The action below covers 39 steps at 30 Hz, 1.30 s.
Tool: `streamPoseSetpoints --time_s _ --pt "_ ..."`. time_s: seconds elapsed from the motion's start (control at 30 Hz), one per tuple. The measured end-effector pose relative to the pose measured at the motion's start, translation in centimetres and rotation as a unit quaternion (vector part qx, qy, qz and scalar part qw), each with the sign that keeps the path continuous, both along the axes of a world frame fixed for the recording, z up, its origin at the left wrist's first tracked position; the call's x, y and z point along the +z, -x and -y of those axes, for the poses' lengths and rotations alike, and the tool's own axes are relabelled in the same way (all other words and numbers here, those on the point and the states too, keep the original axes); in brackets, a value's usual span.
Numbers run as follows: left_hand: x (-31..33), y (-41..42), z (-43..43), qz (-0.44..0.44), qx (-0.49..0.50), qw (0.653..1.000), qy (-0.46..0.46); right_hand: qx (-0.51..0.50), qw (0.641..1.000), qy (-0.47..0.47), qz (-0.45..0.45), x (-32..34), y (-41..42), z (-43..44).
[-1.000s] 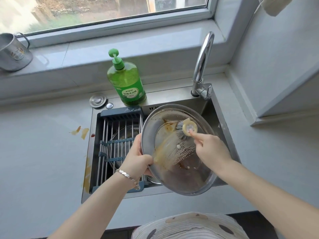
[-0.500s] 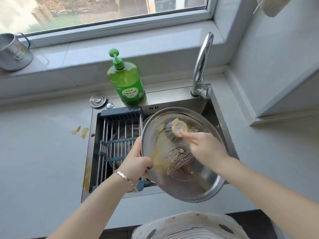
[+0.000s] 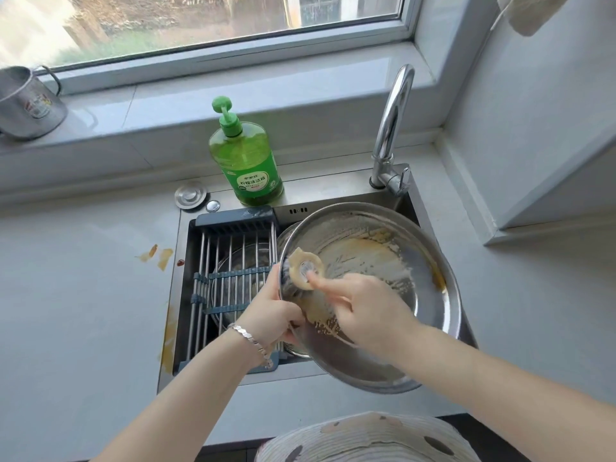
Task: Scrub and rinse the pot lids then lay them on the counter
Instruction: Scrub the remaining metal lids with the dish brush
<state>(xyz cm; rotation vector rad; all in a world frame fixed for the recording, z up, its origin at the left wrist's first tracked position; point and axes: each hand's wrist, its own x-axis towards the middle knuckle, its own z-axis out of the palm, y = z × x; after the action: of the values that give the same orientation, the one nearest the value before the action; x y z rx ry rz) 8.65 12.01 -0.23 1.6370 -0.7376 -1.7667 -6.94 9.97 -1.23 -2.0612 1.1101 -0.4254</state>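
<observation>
You hold the pot lid (image 3: 393, 258) tilted over the right half of the sink (image 3: 350, 203), its hollow inner side facing you and smeared with yellowish suds. Your left hand (image 3: 271, 316) is clamped on the lid's rim at about eight o'clock, fingers curled round the edge and a bracelet (image 3: 253, 343) on the wrist. Your right hand (image 3: 370, 316) grasps the brush (image 3: 305, 269), with the forefinger stretched out onto the back of its round head. The handle is hidden under your palm. The bristles press on the lid's inner face near its nine o'clock edge, just above your left thumb. The lid is clear of the counter (image 3: 83, 311), and its lower rim overhangs the sink's front edge at six o'clock. A drain rack (image 3: 233, 258) spans the left half of the sink, at nine o'clock from the lid, with a round metal thing under its bars that you cannot make out. A green soap bottle (image 3: 248, 161) stands at eleven o'clock behind the sink, with the sink plug (image 3: 190, 195) just to its left. The tap (image 3: 391, 121) rises at twelve o'clock. Brown spills (image 3: 160, 256) mark the counter left of the sink, and a metal mug (image 3: 26, 101) sits on the window sill far off at ten o'clock.
</observation>
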Motion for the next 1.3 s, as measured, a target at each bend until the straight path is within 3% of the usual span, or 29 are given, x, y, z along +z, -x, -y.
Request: streamPoseSetpoints --time_s 0.03,0.17,0.3,0.47,0.63,0.73,0.8,0.9,1.0,1.17,1.3 --pt "0.2 -0.3 0.1 0.000 -0.001 1.000 0.004 0.006 1.000 0.004 -0.001 0.2 0.3 0.4" --pt "0.5 -0.1 -0.1 0.019 -0.046 0.999 0.002 -0.146 0.988 -0.041 -0.013 -0.6 1.6 4.8" --pt "0.5 -0.3 0.1 0.002 -0.007 1.000 0.013 0.011 1.000 0.018 -0.001 0.4 -0.5 1.4" --pt "0.9 -0.7 0.3 0.012 -0.014 0.999 0.037 -0.083 0.996 0.005 -0.011 -0.1 0.4 5.2" --pt "1.4 -1.4 1.4 -0.040 0.134 0.985 0.098 0.032 0.998 0.054 -0.002 -0.4 -0.6 0.5" --pt "1.2 -2.3 2.0 0.001 0.203 0.971 0.122 0.048 0.992 0.108 -0.033 -1.7 0.4 -1.5" --pt "1.5 -2.2 2.4 0.078 0.232 0.965 0.092 0.066 0.987 0.131 -0.071 -2.3 0.5 -2.8" --pt "1.6 -1.1 2.7 0.161 0.211 0.961 0.074 0.040 0.984 0.147 -0.087 -1.7 -0.3 -1.3" --pt "1.2 -0.2 2.7 0.163 0.210 0.963 0.041 -0.024 0.989 0.136 -0.052 -0.7 -1.6 0.9" --pt "2.0 -1.5 3.2 0.199 0.237 0.950 0.051 0.137 0.977 0.119 -0.109 -1.6 0.5 -1.9" --pt "1.6 -1.3 3.0 0.188 0.212 0.959 0.022 0.098 0.981 0.142 -0.088 -0.8 -0.4 0.4"
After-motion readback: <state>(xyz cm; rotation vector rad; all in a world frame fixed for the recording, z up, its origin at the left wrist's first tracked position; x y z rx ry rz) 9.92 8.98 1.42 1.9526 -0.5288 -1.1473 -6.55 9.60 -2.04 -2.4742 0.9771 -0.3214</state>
